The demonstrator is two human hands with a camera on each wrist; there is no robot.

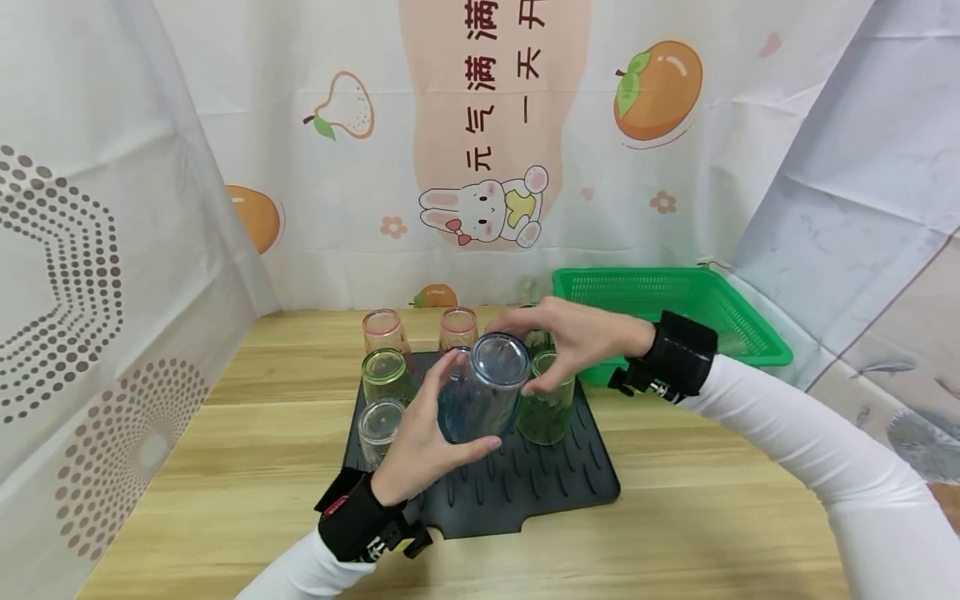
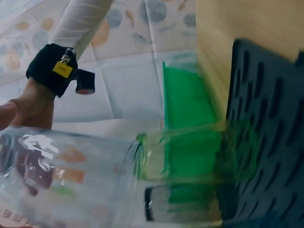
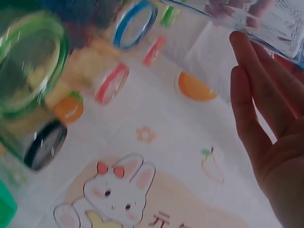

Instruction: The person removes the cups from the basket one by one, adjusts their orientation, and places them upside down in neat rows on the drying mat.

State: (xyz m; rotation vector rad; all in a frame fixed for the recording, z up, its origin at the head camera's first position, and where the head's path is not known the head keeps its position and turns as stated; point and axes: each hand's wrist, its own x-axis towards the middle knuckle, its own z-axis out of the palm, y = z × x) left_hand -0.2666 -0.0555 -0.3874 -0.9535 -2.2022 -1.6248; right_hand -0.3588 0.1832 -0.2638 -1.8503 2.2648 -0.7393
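A bluish clear glass (image 1: 480,408), base up and tilted, is between the two hands over the black ridged mat (image 1: 517,500). Its left side is gripped by the left hand (image 1: 423,437), thumb in front and fingers on the far side. The right hand (image 1: 573,333) holds it near the base, fingers behind and thumb at the right edge. In the right wrist view, fingertips (image 3: 240,40) meet the glass wall. A green glass (image 1: 546,417) stands upside down just below the right hand. Beside the left hand is a clear glass (image 1: 381,425).
On the mat's left side are another green glass (image 1: 386,375) and a pink glass (image 1: 384,329). Another pink glass (image 1: 458,325) and a dark-based glass (image 3: 45,145) are farther back. A green plastic basket (image 1: 750,333) stands at the back right, before a printed curtain (image 1: 337,208).
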